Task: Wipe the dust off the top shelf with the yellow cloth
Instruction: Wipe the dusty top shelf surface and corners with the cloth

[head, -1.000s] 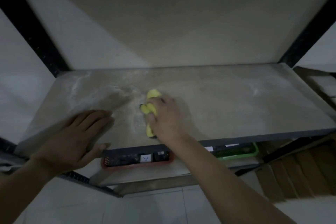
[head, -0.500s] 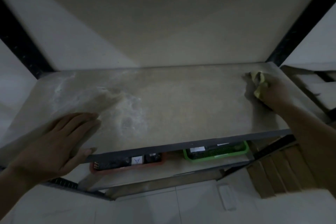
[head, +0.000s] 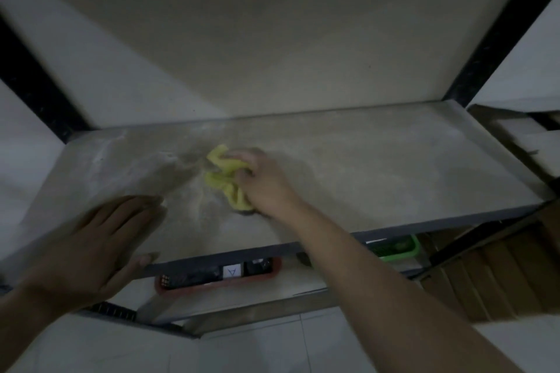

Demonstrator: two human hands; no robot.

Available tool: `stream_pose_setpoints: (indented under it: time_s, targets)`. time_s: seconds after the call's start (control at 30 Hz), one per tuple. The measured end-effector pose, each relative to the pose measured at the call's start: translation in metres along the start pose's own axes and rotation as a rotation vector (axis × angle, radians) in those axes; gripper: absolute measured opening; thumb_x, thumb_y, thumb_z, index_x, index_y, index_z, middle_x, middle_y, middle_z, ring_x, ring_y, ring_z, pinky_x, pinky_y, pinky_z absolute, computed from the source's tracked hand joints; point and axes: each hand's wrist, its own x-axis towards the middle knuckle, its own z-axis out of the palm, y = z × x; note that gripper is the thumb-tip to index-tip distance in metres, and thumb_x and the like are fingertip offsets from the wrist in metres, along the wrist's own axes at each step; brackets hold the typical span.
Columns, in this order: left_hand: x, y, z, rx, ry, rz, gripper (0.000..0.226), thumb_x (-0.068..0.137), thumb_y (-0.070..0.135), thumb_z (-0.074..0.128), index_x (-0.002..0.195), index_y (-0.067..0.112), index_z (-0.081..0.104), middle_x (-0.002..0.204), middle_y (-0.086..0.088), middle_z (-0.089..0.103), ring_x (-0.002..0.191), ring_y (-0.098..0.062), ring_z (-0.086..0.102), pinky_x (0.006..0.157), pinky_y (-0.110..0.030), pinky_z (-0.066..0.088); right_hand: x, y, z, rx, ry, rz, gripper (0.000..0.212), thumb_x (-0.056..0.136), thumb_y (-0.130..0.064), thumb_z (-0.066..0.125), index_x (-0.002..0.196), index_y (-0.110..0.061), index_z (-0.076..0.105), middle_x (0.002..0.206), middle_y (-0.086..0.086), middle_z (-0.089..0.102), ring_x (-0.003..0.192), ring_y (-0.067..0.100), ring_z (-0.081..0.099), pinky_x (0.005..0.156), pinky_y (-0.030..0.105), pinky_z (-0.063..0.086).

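Yellow cloth [head: 225,180] clenched in right hand [head: 266,183]; left hand [head: 100,239] flat; red tray [head: 218,277] holds dark items.

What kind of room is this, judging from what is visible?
Probably a storage room or utility corner: a dusty metal shelf, a red basket and a green basket on the tier below, and stacked cardboard alongside.

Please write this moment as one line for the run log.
phase: wiping | right hand: presses crumpled yellow cloth mid-shelf | left hand: flat on front-left edge | dusty grey top shelf: dust remains at left
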Motion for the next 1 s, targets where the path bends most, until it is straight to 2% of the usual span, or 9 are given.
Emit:
stream_pose_setpoints:
  time_s: [0.17,0.27,0.37,0.53,0.6,0.67,0.73,0.87,1.0]
  targets:
    - [-0.002,0.002,0.001,0.038,0.034,0.000,0.073,0.105,0.058,0.030,0.146,0.003,0.055,0.150,-0.014,0.053,0.133,-0.037,0.053,0.108,-0.047,0.039,-0.010,0.082,-0.116,-0.345,0.427,0.123,0.036,0.089,-0.011,0.053,0.122,-0.020,0.065,0.125,0.011,0.062,0.106,0.023,0.060,0.091,0.015,0.041]
    - [0.000,0.001,0.002,0.037,0.076,0.035,0.073,0.105,0.058,0.031,0.145,0.002,0.056,0.149,-0.014,0.055,0.132,-0.035,0.053,0.108,-0.045,0.038,-0.015,0.114,-0.146,-0.608,0.360,0.281,0.040,0.087,-0.025,0.050,0.125,-0.025,0.061,0.124,0.016,0.059,0.104,0.039,0.059,0.091,0.045,0.050]
    - [-0.001,0.000,0.007,0.001,0.097,0.023,0.072,0.104,0.058,0.033,0.146,0.004,0.056,0.151,-0.013,0.054,0.133,-0.035,0.054,0.108,-0.049,0.041,-0.007,0.100,-0.110,-0.794,0.308,0.209,0.035,0.084,-0.031,0.053,0.115,-0.020,0.066,0.118,0.014,0.058,0.094,0.039,0.057,0.085,0.045,0.049]
    - [-0.002,-0.003,0.008,-0.023,0.062,0.033,0.071,0.104,0.058,0.035,0.149,0.006,0.053,0.155,-0.010,0.050,0.137,-0.032,0.051,0.113,-0.045,0.038,0.007,0.028,-0.007,-0.579,0.165,-0.032,0.031,0.082,-0.024,0.058,0.111,-0.029,0.067,0.117,0.007,0.057,0.098,0.028,0.053,0.080,0.028,0.033]
    - [-0.002,-0.001,0.006,-0.018,0.060,0.035,0.070,0.103,0.056,0.039,0.149,0.006,0.052,0.156,-0.009,0.049,0.137,-0.032,0.051,0.113,-0.046,0.038,0.012,0.005,0.024,-0.399,0.028,-0.134,0.035,0.084,-0.014,0.056,0.115,-0.026,0.067,0.121,0.008,0.054,0.106,0.028,0.048,0.090,0.030,0.036]
    - [-0.003,-0.001,0.005,-0.027,0.054,0.025,0.069,0.101,0.054,0.042,0.150,0.006,0.052,0.156,-0.010,0.049,0.138,-0.032,0.051,0.112,-0.047,0.040,0.021,0.000,0.022,-0.198,-0.065,-0.122,0.038,0.087,-0.007,0.054,0.120,-0.021,0.065,0.121,0.013,0.056,0.110,0.030,0.051,0.095,0.032,0.040]
    - [-0.002,-0.001,0.005,-0.025,0.052,0.028,0.069,0.101,0.054,0.042,0.150,0.006,0.052,0.156,-0.010,0.049,0.138,-0.032,0.050,0.113,-0.048,0.039,0.029,0.008,-0.008,-0.073,0.041,-0.080,0.039,0.087,0.000,0.053,0.124,-0.009,0.062,0.124,0.018,0.059,0.113,0.032,0.056,0.097,0.027,0.038]
    - [-0.003,-0.002,0.007,-0.023,0.054,0.035,0.069,0.102,0.055,0.040,0.150,0.007,0.052,0.155,-0.010,0.050,0.137,-0.031,0.051,0.113,-0.049,0.039,0.055,0.052,-0.100,-0.268,0.306,-0.023,0.038,0.089,-0.015,0.061,0.127,-0.010,0.061,0.125,0.014,0.064,0.105,0.024,0.063,0.095,0.011,0.043]
    - [-0.002,-0.001,0.005,-0.017,0.046,0.022,0.069,0.101,0.056,0.040,0.149,0.009,0.054,0.154,-0.010,0.052,0.138,-0.030,0.051,0.114,-0.049,0.040,0.065,0.105,-0.143,-0.628,0.223,0.268,0.042,0.090,-0.034,0.057,0.130,-0.022,0.057,0.132,0.011,0.060,0.120,0.030,0.056,0.103,0.036,0.043]
